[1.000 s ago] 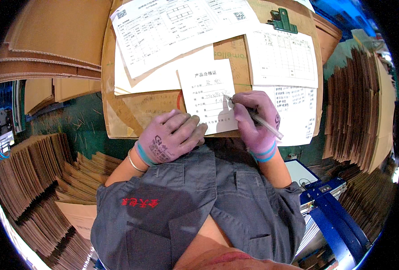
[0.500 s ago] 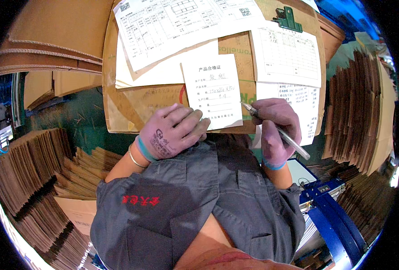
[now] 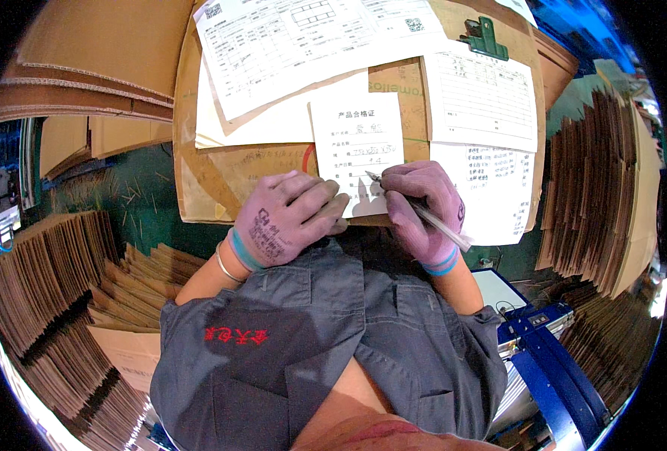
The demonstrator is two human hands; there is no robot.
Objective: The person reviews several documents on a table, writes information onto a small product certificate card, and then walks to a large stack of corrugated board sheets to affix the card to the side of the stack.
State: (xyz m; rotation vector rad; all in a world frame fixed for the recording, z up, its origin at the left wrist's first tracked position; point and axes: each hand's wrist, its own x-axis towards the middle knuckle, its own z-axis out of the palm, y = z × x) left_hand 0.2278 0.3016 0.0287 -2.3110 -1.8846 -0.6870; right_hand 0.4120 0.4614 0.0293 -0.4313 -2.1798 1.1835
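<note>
On the cardboard surface lies a small white printed slip [image 3: 357, 139] with several handwritten lines. My left hand [image 3: 284, 218], in a purple knit glove, rests at the slip's lower left edge. Its fingers are stretched out over the near edge of the cardboard, and its thumb is mostly hidden. In a matching glove, my right hand [image 3: 424, 207] is closed round a pen [image 3: 445, 230] with a clear barrel. The pen's tip points at the lower lines of the slip; whether it touches the paper I cannot tell.
White printed sheets [image 3: 288, 52] overlap on the cardboard [image 3: 228, 180] at the far left. A green bulldog clip [image 3: 485, 39] sits on a form [image 3: 480, 98] at the far right. Stacked cardboard [image 3: 589, 188] stands on both sides, and blue machinery [image 3: 551, 361] is at lower right.
My right hand has moved left with the pen, from beside the slip to over its lower part. My left hand has stayed nearly in place.
</note>
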